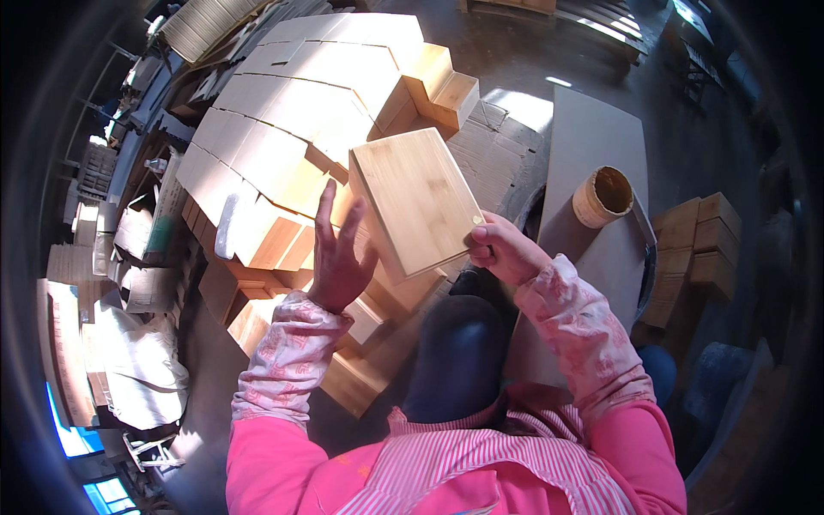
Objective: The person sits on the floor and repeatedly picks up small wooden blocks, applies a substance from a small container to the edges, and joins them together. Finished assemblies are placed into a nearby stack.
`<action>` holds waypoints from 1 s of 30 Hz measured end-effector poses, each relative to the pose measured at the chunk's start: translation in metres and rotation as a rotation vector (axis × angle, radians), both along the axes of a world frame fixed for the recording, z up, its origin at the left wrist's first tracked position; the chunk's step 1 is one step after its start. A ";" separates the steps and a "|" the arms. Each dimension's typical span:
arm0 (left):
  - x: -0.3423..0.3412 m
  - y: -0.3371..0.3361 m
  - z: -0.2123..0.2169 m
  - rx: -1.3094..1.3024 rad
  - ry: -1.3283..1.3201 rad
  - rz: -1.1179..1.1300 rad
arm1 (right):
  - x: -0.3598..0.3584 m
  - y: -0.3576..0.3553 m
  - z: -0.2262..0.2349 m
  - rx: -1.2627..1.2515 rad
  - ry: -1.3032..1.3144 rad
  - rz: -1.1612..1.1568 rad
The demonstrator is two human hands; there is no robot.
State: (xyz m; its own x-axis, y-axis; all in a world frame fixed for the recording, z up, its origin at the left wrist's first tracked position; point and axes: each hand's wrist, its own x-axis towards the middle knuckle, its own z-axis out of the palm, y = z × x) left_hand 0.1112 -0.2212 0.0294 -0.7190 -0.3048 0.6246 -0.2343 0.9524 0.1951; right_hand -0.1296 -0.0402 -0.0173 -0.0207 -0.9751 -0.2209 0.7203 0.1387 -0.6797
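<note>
A light wooden box point(421, 193) with a flat, smooth top is tilted in front of me, above the stacked boxes. My right hand point(508, 249) pinches it at the near right corner, thumb on top and fingers curled at the edge. By the thumb tip shows a small round pale spot point(477, 221), too small to make out. My left hand point(339, 257) is open at the box's left side, fingers spread; whether a fingertip touches the box I cannot tell. The box's underside is hidden.
Many similar wooden boxes point(300, 90) stand in a large stack ahead and left. To the right, a cardboard tube point(603, 197) stands by a pale board point(592, 129). More boxes point(699, 249) are stacked far right. White sacking point(146, 369) lies at left.
</note>
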 end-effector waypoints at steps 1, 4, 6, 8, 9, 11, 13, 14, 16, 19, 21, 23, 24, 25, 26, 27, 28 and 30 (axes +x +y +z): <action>0.000 0.005 -0.005 0.427 0.081 0.013 | 0.000 -0.001 0.002 0.005 0.022 -0.030; -0.007 0.019 -0.012 1.727 0.385 0.088 | 0.000 0.001 0.009 0.047 0.096 -0.053; -0.017 0.033 -0.013 1.738 0.419 0.078 | 0.001 0.002 0.010 0.083 0.144 -0.039; -0.027 0.039 -0.009 1.714 0.398 0.073 | 0.003 0.003 0.008 0.163 0.199 0.003; -0.032 0.041 -0.006 1.678 0.360 0.104 | 0.004 0.003 0.006 0.123 0.146 -0.001; -0.039 0.044 -0.002 1.659 0.358 0.112 | 0.006 0.006 0.000 0.118 0.056 -0.013; -0.043 0.046 0.000 1.686 0.430 0.048 | 0.006 0.009 -0.009 0.116 0.020 0.001; -0.044 0.046 0.000 1.692 0.433 0.072 | 0.006 0.011 -0.014 0.066 -0.017 0.017; -0.043 0.047 0.000 1.692 0.444 0.086 | 0.004 0.012 -0.026 0.091 -0.080 0.012; -0.041 0.047 -0.002 1.711 0.445 0.063 | 0.007 0.013 -0.044 -0.091 0.039 -0.048; -0.041 0.049 -0.002 1.662 0.432 0.072 | 0.008 0.016 -0.052 -0.100 0.011 -0.083; -0.041 0.052 0.000 1.621 0.421 0.096 | 0.009 0.017 -0.053 0.038 -0.197 -0.092; -0.041 0.054 0.001 1.603 0.416 0.119 | 0.010 0.017 -0.051 -0.021 -0.022 -0.098; -0.041 0.057 0.002 1.584 0.412 0.141 | 0.010 0.017 -0.048 -0.089 0.158 -0.105; -0.041 0.059 0.004 1.568 0.395 0.138 | 0.011 0.017 -0.044 -0.099 0.279 -0.106; -0.041 0.061 0.005 1.553 0.379 0.135 | 0.012 0.017 -0.038 -0.063 0.231 -0.110; -0.041 0.062 0.007 1.537 0.364 0.131 | 0.012 0.019 -0.032 0.030 0.124 -0.109; -0.041 0.065 0.009 1.528 0.366 0.139 | 0.017 0.017 -0.021 0.143 0.034 -0.127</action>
